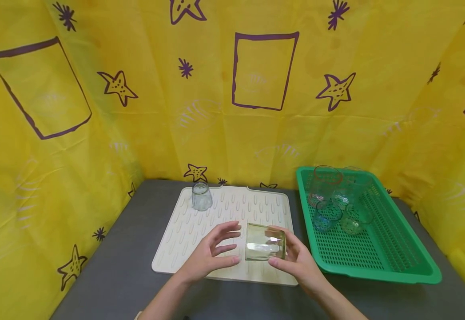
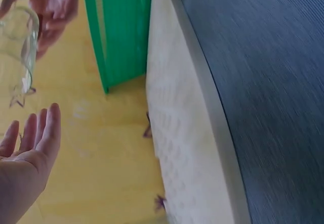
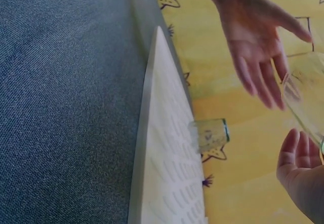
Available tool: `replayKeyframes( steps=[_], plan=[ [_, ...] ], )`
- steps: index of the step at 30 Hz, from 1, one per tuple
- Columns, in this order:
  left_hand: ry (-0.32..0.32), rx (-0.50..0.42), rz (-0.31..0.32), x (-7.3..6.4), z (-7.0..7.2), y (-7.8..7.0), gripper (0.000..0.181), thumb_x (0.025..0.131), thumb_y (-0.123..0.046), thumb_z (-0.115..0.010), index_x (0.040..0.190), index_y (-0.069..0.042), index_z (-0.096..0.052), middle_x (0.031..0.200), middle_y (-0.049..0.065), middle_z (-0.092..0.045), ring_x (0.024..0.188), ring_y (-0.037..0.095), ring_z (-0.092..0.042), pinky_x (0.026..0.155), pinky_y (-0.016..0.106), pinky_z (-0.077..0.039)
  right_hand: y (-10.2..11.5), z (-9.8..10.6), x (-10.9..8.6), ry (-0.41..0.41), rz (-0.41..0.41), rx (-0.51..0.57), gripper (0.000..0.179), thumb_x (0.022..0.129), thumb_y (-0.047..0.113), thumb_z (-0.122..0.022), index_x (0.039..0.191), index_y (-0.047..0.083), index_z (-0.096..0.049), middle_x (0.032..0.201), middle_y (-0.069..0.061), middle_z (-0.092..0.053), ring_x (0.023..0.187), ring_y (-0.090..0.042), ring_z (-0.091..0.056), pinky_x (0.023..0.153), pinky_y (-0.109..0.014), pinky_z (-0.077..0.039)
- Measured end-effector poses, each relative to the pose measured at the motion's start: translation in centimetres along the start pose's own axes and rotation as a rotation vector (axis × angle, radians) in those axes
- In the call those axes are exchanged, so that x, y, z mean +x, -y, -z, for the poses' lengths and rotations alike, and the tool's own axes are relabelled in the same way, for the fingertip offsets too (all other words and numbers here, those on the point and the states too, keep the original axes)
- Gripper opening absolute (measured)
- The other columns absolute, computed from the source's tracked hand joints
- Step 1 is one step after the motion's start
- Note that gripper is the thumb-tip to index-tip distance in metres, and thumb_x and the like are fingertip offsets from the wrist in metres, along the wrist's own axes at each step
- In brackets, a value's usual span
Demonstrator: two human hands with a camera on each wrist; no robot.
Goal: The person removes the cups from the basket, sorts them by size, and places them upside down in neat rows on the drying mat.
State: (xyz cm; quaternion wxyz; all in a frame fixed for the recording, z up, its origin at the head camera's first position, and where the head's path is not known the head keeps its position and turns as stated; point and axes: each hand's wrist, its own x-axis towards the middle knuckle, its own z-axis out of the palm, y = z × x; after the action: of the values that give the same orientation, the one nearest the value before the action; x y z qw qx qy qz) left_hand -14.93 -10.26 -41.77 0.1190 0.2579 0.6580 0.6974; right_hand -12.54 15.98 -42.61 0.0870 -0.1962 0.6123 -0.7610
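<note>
A yellowish clear drinking glass [image 1: 262, 242] lies on its side in the air above the front of the cream drying mat [image 1: 184, 249]. My right hand [image 1: 298, 260] grips it by one end, thumb below and fingers behind. Facing the glass's other end, my left hand [image 1: 206, 255] holds nothing, its fingers spread and slightly bent just short of the glass. In the left wrist view a gap shows between the left hand [image 2: 33, 155] and the glass [image 2: 17, 51]. A second, bluish glass [image 1: 202, 197] stands at the mat's back left corner.
To the right of the mat is a green plastic basket [image 1: 410, 271] with a slotted floor. Several glasses stand in its back left part, among them a pink-tinted glass [image 1: 320, 186] and a blue glass [image 1: 326, 218]. Yellow patterned cloth [image 1: 216, 133] hangs around the dark table [image 1: 124, 249].
</note>
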Motion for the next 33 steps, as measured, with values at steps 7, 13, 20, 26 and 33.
replayKeyframes(
  steps=[7, 13, 20, 26, 33],
  plan=[
    [-0.205, 0.351, 0.097, -2.8, 4.1, 0.5, 0.070, 0.078, -0.016, -0.083, 0.138, -0.020, -0.049, 0.139, -0.001, -0.051, 0.128, 0.026, -0.048, 0.101, 0.037, -0.045, -0.3, -0.2, 0.4, -0.023, -0.014, -0.009, 0.064, 0.085, -0.004, -0.068, 0.141, -0.003, -0.036, 0.136, -0.017, -0.046, 0.115, -0.025, -0.057, 0.091, -0.034, -0.052],
    [-0.377, 0.627, 0.171, -5.5, 7.4, 1.2, 0.073, 0.073, -0.023, -0.087, 0.136, -0.011, -0.051, 0.136, 0.006, -0.054, 0.125, 0.030, -0.050, 0.100, 0.045, -0.045, -0.8, -0.3, 1.0, -0.046, -0.022, -0.043, 0.064, 0.085, -0.003, -0.069, 0.140, -0.003, -0.038, 0.135, -0.021, -0.046, 0.113, -0.030, -0.057, 0.087, -0.033, -0.053],
    [-0.435, 0.684, 0.279, -7.5, 10.3, 1.6, 0.080, 0.075, -0.024, -0.086, 0.141, -0.003, -0.045, 0.140, 0.018, -0.049, 0.127, 0.035, -0.047, 0.101, 0.051, -0.042, -1.3, -0.6, 1.6, -0.075, -0.067, -0.054, 0.066, 0.083, -0.001, -0.072, 0.141, -0.001, -0.039, 0.136, -0.021, -0.047, 0.120, -0.041, -0.050, 0.087, -0.032, -0.053],
    [-0.448, 0.600, 0.354, -8.7, 11.8, 2.4, 0.086, 0.077, -0.024, -0.084, 0.145, -0.002, -0.037, 0.144, 0.022, -0.043, 0.131, 0.038, -0.042, 0.105, 0.052, -0.038, -1.5, -0.9, 2.1, -0.093, -0.097, -0.052, 0.067, 0.083, 0.000, -0.073, 0.141, 0.000, -0.039, 0.138, -0.022, -0.046, 0.121, -0.035, -0.051, 0.088, -0.031, -0.052],
    [-0.446, 0.482, 0.450, -9.3, 12.8, 3.0, 0.084, 0.080, -0.022, -0.081, 0.147, -0.001, -0.034, 0.146, 0.024, -0.041, 0.133, 0.038, -0.040, 0.106, 0.052, -0.036, -1.7, -1.1, 3.2, -0.131, -0.157, -0.056, 0.068, 0.082, 0.005, -0.076, 0.141, 0.003, -0.042, 0.139, -0.018, -0.047, 0.127, -0.026, -0.048, 0.091, -0.031, -0.050]
  ],
)
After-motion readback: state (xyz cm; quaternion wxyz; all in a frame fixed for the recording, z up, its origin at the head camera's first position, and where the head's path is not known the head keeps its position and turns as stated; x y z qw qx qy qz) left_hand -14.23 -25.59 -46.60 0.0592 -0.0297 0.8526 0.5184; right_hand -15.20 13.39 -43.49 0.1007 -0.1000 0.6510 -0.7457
